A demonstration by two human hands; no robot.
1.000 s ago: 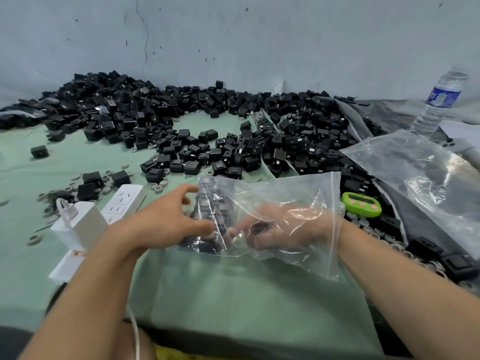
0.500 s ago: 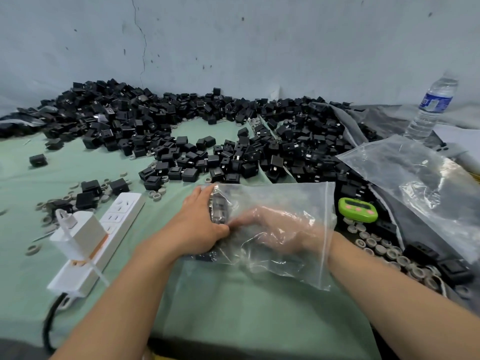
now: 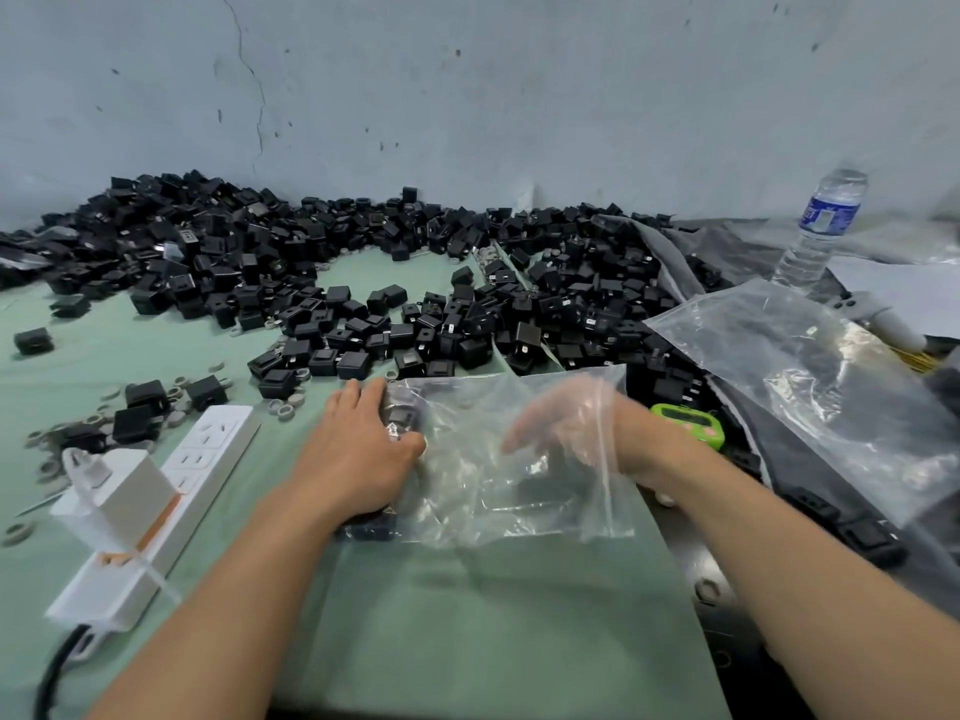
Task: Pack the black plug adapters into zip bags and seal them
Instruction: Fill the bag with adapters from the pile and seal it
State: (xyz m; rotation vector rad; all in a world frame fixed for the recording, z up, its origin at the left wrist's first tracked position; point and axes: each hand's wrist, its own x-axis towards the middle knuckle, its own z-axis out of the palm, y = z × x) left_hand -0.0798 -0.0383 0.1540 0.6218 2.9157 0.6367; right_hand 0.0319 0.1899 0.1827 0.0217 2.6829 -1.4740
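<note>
Head view, itemised.

Zip bag (image 3: 498, 459): clear, lying flat on the green table (image 3: 467, 641) directly in front of you, between your forearms. Its long axis runs left to right, with the closed end at your left and the mouth at your right.

Adapters (image 3: 401, 419): a few black ones are already inside, bunched at the closed left end. One more dark shape lies mid-bag, too blurred to name.

Left hand (image 3: 363, 449): palm down on the bag's left end, laid over the bunch with the thumb pressing the plastic. It pins the bag; no pinch shows.

Right hand (image 3: 563, 428): inside the bag through the mouth and seen through the film. It is loosely extended and blurred, with nothing plainly held. Your hands are apart, with the bag's middle between them.

Pile (image 3: 363, 304): loose black adapters beyond the bag, spread toward the wall. The nearest lie just beyond your left hand.

Judgement: this looks like the filling step. The bag seems far from full and the seal is not yet made. Because the mouth faces right, your right hand is the nearer one for loading and for the zip, while your left suits holding the closed end.

Also present:
- power strip (image 3: 202, 459) at left, with a white charger (image 3: 117, 491) on it
- green timer (image 3: 685, 423) just behind your right wrist
- spare bags (image 3: 810, 397) at right
- bottle (image 3: 826, 220) far right
</note>
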